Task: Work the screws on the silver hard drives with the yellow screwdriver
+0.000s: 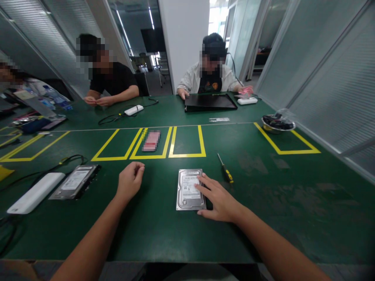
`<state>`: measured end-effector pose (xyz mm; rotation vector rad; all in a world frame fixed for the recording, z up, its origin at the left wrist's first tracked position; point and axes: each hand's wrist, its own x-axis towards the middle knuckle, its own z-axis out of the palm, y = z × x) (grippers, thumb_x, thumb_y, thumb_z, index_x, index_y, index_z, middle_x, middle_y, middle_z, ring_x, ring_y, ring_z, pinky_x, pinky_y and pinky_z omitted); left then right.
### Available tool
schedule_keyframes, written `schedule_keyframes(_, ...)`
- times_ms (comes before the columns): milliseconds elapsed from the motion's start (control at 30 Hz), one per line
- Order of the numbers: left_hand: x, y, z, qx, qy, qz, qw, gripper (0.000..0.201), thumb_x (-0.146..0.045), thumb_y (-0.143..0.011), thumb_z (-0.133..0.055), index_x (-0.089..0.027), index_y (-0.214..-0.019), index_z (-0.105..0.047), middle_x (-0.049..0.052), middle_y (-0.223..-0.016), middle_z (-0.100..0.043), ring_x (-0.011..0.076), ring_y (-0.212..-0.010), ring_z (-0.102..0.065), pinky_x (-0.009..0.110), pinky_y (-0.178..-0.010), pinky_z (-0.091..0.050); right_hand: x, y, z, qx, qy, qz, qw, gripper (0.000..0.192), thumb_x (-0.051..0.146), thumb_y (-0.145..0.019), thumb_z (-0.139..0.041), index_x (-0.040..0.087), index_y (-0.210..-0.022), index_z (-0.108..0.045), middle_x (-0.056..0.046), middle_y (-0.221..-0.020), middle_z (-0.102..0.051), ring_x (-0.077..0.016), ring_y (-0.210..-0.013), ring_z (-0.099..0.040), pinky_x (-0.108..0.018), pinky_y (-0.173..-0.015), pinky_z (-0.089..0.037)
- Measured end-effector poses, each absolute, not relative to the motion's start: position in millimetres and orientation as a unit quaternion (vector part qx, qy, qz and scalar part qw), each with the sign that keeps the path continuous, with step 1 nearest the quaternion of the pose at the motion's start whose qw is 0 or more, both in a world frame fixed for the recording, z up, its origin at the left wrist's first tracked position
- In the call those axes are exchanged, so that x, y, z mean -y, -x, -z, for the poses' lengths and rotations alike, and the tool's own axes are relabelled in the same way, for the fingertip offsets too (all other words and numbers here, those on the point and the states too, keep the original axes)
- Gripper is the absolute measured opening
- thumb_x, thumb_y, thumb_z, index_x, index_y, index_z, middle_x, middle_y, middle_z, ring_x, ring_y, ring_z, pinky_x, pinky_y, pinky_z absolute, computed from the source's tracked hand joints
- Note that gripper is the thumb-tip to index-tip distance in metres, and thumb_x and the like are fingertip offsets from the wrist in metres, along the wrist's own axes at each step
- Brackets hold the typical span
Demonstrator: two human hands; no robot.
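Note:
A silver hard drive [187, 189] with a white label lies flat on the green table in front of me. My right hand [219, 199] comes in from the right with its fingers spread, the fingertips over the drive's label and the thumb by its lower right corner. To the left of the drive, my left hand [130, 181] hovers over or rests on the table with its fingers curled closed; whatever may be inside them is hidden. A screwdriver [225, 169] with a yellow and black handle lies just beyond my right hand.
Left of me lie a second hard drive [74, 181] in a clear bag and a white power bank [36, 193] with a black cable. Yellow tape outlines [187, 155] mark the table. A metal bowl [277, 125] stands at right. People sit opposite, one holding a black tray [211, 102].

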<state>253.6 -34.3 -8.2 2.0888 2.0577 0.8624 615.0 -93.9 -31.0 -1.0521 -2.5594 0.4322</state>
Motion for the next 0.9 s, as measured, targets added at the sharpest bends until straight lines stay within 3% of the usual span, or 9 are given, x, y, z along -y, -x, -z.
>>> schedule_keyframes(433, 16.5, -374.9, -28.7, -0.412, -0.831, -0.337, 0.164, 0.009, -0.017, -0.082, -0.058, -0.015, -0.087, -0.065, 0.0, -0.077, -0.066, 0.0107, -0.067, -0.057, 0.023, -0.065, -0.045, 92.6, -617.4, 31.4, 0.906, 0.368, -0.147, 0.149, 0.082, 0.056, -0.079, -0.066, 0.015, -0.146, -0.04, -0.019, -0.158, -0.027, -0.0361, -0.147, -0.019, -0.056, -0.115, -0.025)
schedule_keyframes(667, -5.7, -399.8, -21.8, -0.346, -0.886, -0.231, 0.204, 0.01, -0.016, -0.088, -0.051, -0.015, -0.085, -0.06, 0.002, -0.081, -0.064, 0.0135, -0.074, -0.056, 0.026, -0.069, -0.043, 93.0, -617.9, 28.3, 0.906, 0.367, -0.151, 0.147, 0.084, 0.057, -0.08, -0.066, 0.017, -0.148, -0.038, -0.019, -0.158, -0.027, -0.0361, -0.147, -0.02, -0.056, -0.114, -0.025)
schedule_keyframes(900, -20.3, -410.7, -16.3, -0.316, -0.92, -0.156, 0.173, 0.009, -0.016, -0.091, -0.05, -0.015, -0.089, -0.059, 0.005, -0.088, -0.064, 0.0177, -0.086, -0.056, 0.031, -0.081, -0.043, 91.7, -619.0, 27.7, 0.905, 0.373, -0.143, 0.143, 0.089, 0.064, -0.078, -0.064, 0.015, -0.147, -0.037, -0.023, -0.157, -0.023, -0.0359, -0.146, -0.02, -0.056, -0.116, -0.021)
